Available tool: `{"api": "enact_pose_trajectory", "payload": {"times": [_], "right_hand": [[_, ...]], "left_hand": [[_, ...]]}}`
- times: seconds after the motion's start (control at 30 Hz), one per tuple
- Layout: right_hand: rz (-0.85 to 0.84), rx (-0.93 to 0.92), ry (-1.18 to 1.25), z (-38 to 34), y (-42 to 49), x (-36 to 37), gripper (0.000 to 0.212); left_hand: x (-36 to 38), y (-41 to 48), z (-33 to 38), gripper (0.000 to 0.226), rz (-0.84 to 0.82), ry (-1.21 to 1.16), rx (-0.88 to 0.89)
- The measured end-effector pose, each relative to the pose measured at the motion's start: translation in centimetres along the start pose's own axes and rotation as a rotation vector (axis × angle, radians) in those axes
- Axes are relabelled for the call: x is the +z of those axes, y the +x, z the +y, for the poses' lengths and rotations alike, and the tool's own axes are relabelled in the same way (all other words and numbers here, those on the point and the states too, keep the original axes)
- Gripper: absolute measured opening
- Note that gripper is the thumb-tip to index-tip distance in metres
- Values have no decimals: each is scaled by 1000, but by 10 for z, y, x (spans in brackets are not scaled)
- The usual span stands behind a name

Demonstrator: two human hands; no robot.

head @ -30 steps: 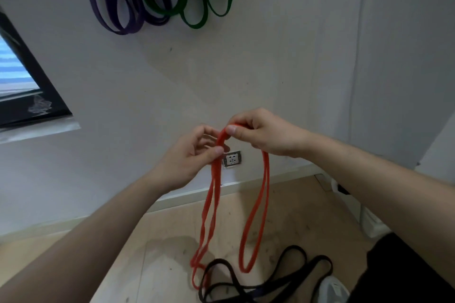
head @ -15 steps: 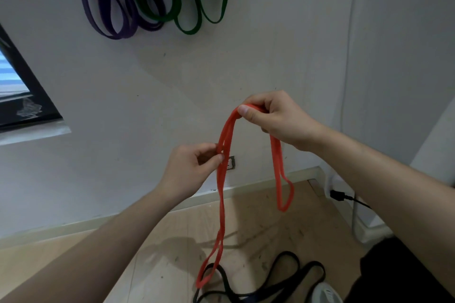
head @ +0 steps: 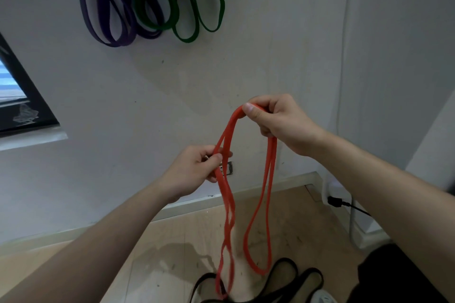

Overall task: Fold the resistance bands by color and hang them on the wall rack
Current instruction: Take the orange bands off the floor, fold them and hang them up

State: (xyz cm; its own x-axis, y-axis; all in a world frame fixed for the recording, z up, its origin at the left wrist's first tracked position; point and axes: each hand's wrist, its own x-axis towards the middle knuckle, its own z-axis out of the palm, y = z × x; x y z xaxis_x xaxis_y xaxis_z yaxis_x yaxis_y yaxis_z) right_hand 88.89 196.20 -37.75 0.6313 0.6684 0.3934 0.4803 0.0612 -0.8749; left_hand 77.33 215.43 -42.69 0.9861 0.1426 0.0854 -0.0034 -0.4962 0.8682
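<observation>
1. One red resistance band (head: pixel 230 128), flat, narrow and matte, is held up in front of a pale wall (head: pixel 246 32), doubled over so that it hangs in several strands.
2. Its long axis runs roughly up and down. The fold at the top sits in the right hand (head: pixel 278 123), and two long loops drop from there towards the wooden floor (head: pixel 172 241).
3. One loop slants down and left from the fold, passes through the left hand (head: pixel 194 170) and hangs with a few twists. Its lowest end lies over the black bands (head: pixel 285 260) on the floor at the bottom edge of the picture.
4. The other loop falls from under the right hand, open and narrow, with its rounded end just above the black bands.
5. The right hand is the higher one. It pinches the fold between the thumb (head: pixel 250 108) and curled fingers, with the thumbnail facing the camera.
6. The left hand is lower and to the left. It grips the slanting strands between its thumb (head: pixel 216 157) and bent fingers, in front of a wall socket (head: pixel 229 167).
7. Purple bands (head: pixel 115 44) and green bands (head: pixel 184 39) hang in loops high on the wall, touching side by side. Their tops run out of the picture.
8. A dark window frame (head: pixel 37 110) shows at the left, and a black plug (head: pixel 336 202) with its cable at the lower right.
</observation>
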Motion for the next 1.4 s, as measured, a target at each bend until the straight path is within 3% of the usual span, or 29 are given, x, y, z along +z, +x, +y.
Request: {"api": "enact_pose_trajectory", "payload": {"times": [0.3, 0.5, 0.67, 0.83, 1.0, 1.17, 1.3, 1.4], "right_hand": [[65, 21, 17, 3, -2, -13, 25], [80, 28, 8, 8, -1, -25, 22], [84, 55, 23, 19, 1, -32, 22], [18, 56, 25, 27, 1, -36, 23], [-48, 105, 16, 35, -1, -39, 25], [-256, 215, -50, 39, -5, -34, 22], [-443, 269, -50, 39, -8, -6, 4], [-443, 210, -1, 28, -5, 16, 6]], "left_hand": [[0, -7, 2, 28, -30, 65, 111], [4, -9, 12, 31, 155, -150, 198], [1, -6, 22, 33, 214, -321, 126], [-4, -8, 22, 26, 274, -352, 102], [-17, -9, 18, 16, 219, -319, 19], [-26, -12, 19, 16, 182, -366, 33], [-28, -13, 24, 16, 114, -389, 54], [-20, -14, 27, 14, 68, -309, 67]]}}
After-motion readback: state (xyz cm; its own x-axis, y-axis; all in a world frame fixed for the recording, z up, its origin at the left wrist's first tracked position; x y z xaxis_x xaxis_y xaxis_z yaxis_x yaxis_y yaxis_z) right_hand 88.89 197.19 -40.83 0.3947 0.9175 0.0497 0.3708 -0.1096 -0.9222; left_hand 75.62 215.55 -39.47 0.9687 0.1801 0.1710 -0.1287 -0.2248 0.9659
